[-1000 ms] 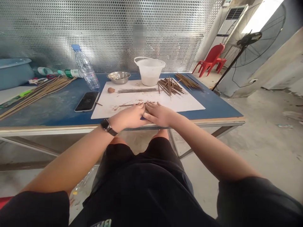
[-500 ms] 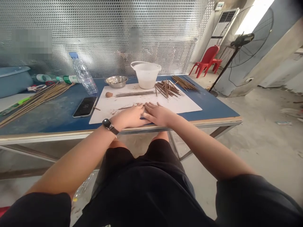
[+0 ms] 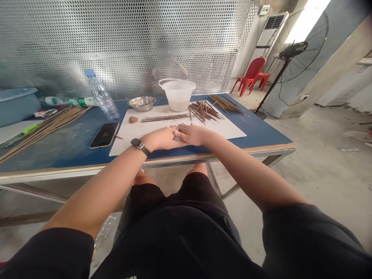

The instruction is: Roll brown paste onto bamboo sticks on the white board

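My left hand (image 3: pixel 165 138), with a watch (image 3: pixel 138 145) on its wrist, lies flat and palm down over the white board (image 3: pixel 122 144). Its fingers are stretched forward. Partly across it rests my right hand (image 3: pixel 194 134), also flat, its thumb lying over the left hand. Whatever may be under the palms is hidden. Just beyond the hands, a row of thin sticks (image 3: pixel 165 118) lies sideways on the board. A lump of brown clay (image 3: pixel 133 119) sits at the left end of that row. To the right is a pile of brown-coated sticks (image 3: pixel 205 111).
Behind the board stand a white bucket (image 3: pixel 178 97) and a metal bowl (image 3: pixel 142 104). At left are a phone (image 3: pixel 104 135), a plastic bottle (image 3: pixel 103 97), long sticks (image 3: pixel 55 124) and a blue basin (image 3: pixel 19 104). More sticks (image 3: pixel 225 104) lie at back right. A perforated metal panel (image 3: pixel 116 46) closes the back.
Both hands have slid slightly away from the table's front edge, still overlapping. The thin brown stick seen earlier left of the fingers is now hidden. The view has shifted slightly.
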Available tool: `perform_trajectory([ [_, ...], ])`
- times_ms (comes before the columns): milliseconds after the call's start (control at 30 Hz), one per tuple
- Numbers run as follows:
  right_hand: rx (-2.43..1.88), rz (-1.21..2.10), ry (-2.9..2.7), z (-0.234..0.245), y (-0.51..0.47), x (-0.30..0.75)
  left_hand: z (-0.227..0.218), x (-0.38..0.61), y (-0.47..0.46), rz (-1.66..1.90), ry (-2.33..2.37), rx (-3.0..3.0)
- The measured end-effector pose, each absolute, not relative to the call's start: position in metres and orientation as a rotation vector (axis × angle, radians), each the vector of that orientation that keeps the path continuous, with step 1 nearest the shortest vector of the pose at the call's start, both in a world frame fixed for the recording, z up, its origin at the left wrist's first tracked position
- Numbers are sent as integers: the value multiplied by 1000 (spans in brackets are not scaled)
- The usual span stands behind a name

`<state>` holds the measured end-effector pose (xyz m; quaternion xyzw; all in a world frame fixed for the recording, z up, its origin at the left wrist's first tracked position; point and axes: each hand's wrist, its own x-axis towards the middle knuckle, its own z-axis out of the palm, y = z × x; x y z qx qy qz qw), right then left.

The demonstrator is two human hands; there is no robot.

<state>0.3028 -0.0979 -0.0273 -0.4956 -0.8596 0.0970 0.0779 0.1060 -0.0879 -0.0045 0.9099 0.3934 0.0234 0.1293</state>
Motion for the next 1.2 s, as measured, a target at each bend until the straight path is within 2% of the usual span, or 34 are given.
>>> perform_trajectory([
  [267,-1412,289,-2596,-51,-131,320,-9,113,-134,-47,1158,2700],
  [533,-1446,364,-2572,-29,-98,317,-1,124,-98,-57,1335,2545],
  [700,-1407,371,-2602,-36,-99,324,-8,117,-100,-34,1270,2608],
  [867,-1373,382,-2530,-49,-123,342,-14,80,-100,367,1117,2620],
  [1067,-1348,349,-2491,-43,-117,331,-13,18,-35,1100,1366,2213],
  [1200,-1473,309,-2478,-39,-76,289,-20,-1,-8,1292,1352,1859],
])
